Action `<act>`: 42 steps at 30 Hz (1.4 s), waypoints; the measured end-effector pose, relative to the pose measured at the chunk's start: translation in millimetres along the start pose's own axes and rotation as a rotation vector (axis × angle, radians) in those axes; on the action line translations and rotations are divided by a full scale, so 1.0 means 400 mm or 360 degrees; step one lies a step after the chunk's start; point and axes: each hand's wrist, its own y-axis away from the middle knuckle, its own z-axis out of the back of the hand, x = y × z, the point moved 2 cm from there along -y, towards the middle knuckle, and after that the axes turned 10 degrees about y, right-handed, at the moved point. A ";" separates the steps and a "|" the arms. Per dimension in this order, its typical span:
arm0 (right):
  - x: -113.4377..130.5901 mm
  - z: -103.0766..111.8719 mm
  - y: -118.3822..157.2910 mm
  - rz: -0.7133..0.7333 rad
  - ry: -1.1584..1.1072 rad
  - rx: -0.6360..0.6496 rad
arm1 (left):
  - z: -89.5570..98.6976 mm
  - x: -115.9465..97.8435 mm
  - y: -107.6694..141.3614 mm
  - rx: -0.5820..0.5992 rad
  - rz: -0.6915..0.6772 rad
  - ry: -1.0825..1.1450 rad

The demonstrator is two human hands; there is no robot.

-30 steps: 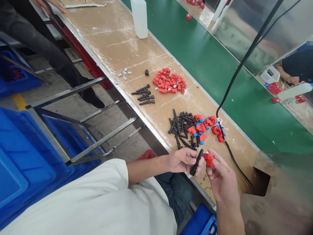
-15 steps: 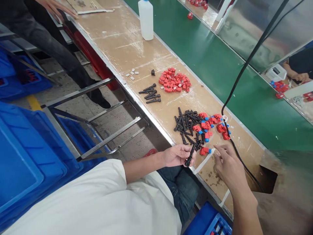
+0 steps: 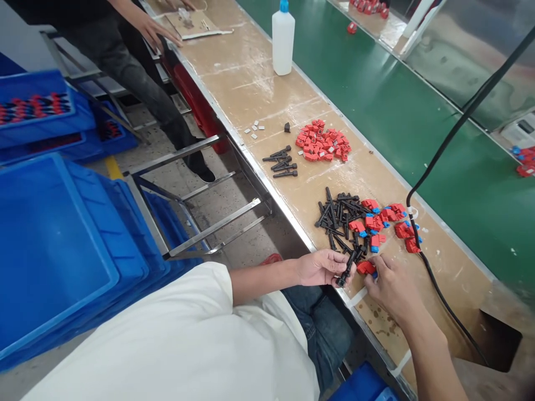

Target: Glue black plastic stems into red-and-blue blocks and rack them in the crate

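My left hand (image 3: 324,268) is closed round a black rod-shaped part (image 3: 348,269) at the bench's near edge. To its right, my right hand (image 3: 387,281) has thumb and forefinger at a red-and-blue part (image 3: 366,267), pinching its blue end, which the fingers partly hide. Just beyond both hands lies a pile of black rods (image 3: 330,209), with several red-and-blue pieces (image 3: 374,224) at its right side. Farther up the bench are a heap of red pieces (image 3: 321,140), a small group of black rods (image 3: 283,162) and a single black block (image 3: 287,127).
A white bottle (image 3: 283,44) stands at the bench's far side beside the green belt (image 3: 355,72). A black cable (image 3: 434,284) crosses the right side. Blue crates (image 3: 54,250) and a metal frame (image 3: 213,225) are at left. Another person's hand (image 3: 146,25) rests near the upper bench edge.
The view has shifted, so the bench appears farther right. My right hand has reached the nearest red-and-blue part and closed its fingers on it. My left hand still holds the black rod.
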 end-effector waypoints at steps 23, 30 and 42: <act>0.120 0.023 0.177 -0.0520 -0.3129 -0.0087 | -0.054 0.040 -0.027 0.0168 0.0155 0.0019; 0.140 0.007 0.234 -0.0451 -0.3177 -0.0168 | -0.060 0.047 -0.020 0.0101 0.0185 0.0093; 0.164 -0.040 0.289 -0.0787 -0.2882 -0.0717 | -0.075 0.071 -0.020 -0.0028 0.0220 -0.0114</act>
